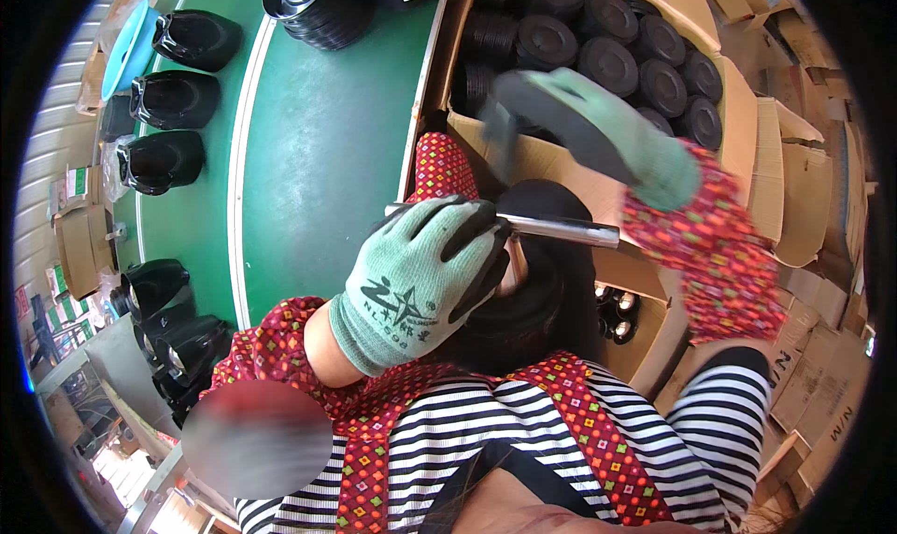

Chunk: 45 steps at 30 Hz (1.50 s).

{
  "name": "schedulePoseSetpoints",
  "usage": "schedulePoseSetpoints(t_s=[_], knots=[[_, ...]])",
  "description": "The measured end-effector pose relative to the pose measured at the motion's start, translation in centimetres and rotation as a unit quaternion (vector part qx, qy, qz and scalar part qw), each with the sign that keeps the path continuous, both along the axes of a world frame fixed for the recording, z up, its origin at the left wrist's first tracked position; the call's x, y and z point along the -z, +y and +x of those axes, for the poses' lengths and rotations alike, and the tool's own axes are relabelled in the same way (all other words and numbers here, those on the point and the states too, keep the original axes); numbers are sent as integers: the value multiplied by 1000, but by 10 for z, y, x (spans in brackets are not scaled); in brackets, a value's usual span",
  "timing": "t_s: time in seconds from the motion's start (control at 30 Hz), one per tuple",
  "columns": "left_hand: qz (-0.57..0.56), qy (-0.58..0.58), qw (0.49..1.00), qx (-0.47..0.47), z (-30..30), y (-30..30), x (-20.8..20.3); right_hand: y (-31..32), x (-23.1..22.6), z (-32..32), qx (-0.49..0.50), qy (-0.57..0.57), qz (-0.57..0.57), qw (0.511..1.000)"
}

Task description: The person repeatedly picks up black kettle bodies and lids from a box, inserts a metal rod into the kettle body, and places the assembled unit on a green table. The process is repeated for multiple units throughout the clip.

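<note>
My left hand [416, 286], in a mint-green glove with dark fingertips, is closed around a shiny metal bar [570, 231] that lies crosswise in front of me. Under the bar a short light-brown stick [513, 268] stands over a black round part [519, 324] at my lap; the glove hides part of both. My right hand [598, 128], gloved alike, is raised to the right of the bar, over the near edge of a cardboard box [561, 165] packed with black ribbed discs [607, 67]. Motion smears its fingers, so their grip does not show.
A green work surface [327, 151] runs along my left, bearing glossy black housings [175, 99] and a stack of black discs [313, 15]. A turquoise basin [131, 48] sits at its far-left edge. Flattened cardboard [794, 356] lies at right, beside a lower box of shiny black parts [617, 314].
</note>
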<state>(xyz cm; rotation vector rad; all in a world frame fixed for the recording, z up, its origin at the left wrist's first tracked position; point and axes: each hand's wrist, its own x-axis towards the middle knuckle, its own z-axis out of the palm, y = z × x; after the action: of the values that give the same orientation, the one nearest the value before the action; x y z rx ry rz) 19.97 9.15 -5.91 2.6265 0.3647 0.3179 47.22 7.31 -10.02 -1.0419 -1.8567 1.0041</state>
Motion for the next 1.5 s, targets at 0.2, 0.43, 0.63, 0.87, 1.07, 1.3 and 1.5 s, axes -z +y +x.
schedulePoseSetpoints(t_s=[0.2,0.43,0.63,0.87,1.07,1.3,1.5], knots=[[20,-6,999,36,7,3,-14,23,86,-101,-225,404,-381,800],[-54,73,989,120,78,-18,-29,42,71,-122,-269,274,-144,912],[-168,72,975,129,92,-32,6,29,90,-116,-269,352,-148,884],[-274,-152,931,186,49,-14,-1,-8,105,-90,19,151,240,959],[-541,-355,740,184,-4,4,34,-43,47,-26,5,-93,-49,994],[-603,-387,632,295,-22,28,66,-79,-2,-41,68,-326,-60,941],[-418,-172,884,-120,-37,5,12,-56,19,-51,240,-210,61,946]])
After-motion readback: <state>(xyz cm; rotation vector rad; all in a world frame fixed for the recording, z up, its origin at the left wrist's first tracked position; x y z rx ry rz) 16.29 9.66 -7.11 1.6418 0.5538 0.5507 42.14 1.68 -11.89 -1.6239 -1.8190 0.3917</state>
